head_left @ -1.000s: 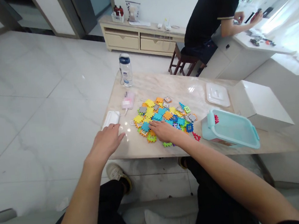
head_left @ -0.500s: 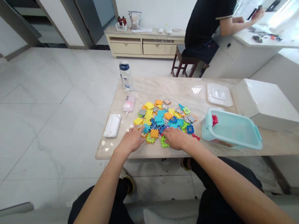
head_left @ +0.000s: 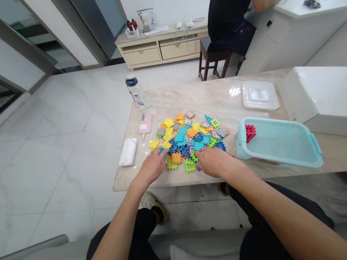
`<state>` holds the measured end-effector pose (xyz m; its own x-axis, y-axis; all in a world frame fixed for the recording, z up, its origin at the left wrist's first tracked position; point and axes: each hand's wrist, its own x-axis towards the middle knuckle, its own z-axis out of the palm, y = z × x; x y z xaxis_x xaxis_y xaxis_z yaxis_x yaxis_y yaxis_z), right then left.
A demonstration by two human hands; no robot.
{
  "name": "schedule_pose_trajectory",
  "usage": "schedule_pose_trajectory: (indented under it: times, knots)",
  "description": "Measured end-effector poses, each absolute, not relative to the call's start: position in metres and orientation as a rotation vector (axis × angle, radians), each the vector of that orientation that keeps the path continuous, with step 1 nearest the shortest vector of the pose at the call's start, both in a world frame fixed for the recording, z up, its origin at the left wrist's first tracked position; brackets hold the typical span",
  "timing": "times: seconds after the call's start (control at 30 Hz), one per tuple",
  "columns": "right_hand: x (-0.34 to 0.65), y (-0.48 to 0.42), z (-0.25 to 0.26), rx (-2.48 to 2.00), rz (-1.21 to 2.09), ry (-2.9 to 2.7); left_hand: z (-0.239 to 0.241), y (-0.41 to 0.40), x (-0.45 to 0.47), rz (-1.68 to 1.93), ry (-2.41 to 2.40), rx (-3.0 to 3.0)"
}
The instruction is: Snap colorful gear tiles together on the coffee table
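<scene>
A heap of colourful notched plastic puzzle pieces (head_left: 180, 138) lies on the marble-patterned table (head_left: 201, 98). At the heap's left front edge, my left hand (head_left: 151, 166) has its fingers apart, fingertips touching a teal piece (head_left: 162, 151) beside an orange piece (head_left: 176, 158). My right hand (head_left: 211, 161) reaches over the front right of the heap, fingers stretched out, with the tips against a green piece (head_left: 194, 156). Another green piece (head_left: 190, 166) lies flat just in front. The right palm hides some pieces beneath it.
On the right stand a light-blue bin (head_left: 281, 141) with a red lattice piece (head_left: 250, 132) inside, a clear lid (head_left: 259, 95) and a white box (head_left: 327, 93). On the left are a bottle (head_left: 138, 93), a pink device (head_left: 145, 124) and a white pack (head_left: 128, 152). Beyond, a person (head_left: 232, 12) sits on a stool.
The camera view has shifted and tilted downward. My right hand has slid a little to the right, uncovering a purple piece and a green piece. My left hand stays at the heap's left edge.
</scene>
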<state>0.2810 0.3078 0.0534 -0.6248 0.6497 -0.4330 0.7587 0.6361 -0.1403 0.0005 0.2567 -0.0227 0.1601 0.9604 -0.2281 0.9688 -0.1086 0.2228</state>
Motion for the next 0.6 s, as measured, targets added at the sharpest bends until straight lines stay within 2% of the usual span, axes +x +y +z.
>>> schedule_pose_trajectory:
  times: [0.17,0.37,0.47,0.6]
  knots:
    - [0.288,0.309,0.058,1.157,-0.452,2.500,-0.010,0.276,0.024,0.012,1.738,2.153]
    - [0.297,0.310,0.056,1.168,-0.475,2.493,-0.022,0.308,0.031,-0.029,2.064,2.023]
    - [0.298,0.309,0.055,1.161,-0.476,2.498,-0.030,0.314,0.027,-0.125,2.112,1.930]
    - [0.295,0.307,0.051,1.160,-0.493,2.487,-0.030,0.314,0.025,-0.035,2.112,1.911]
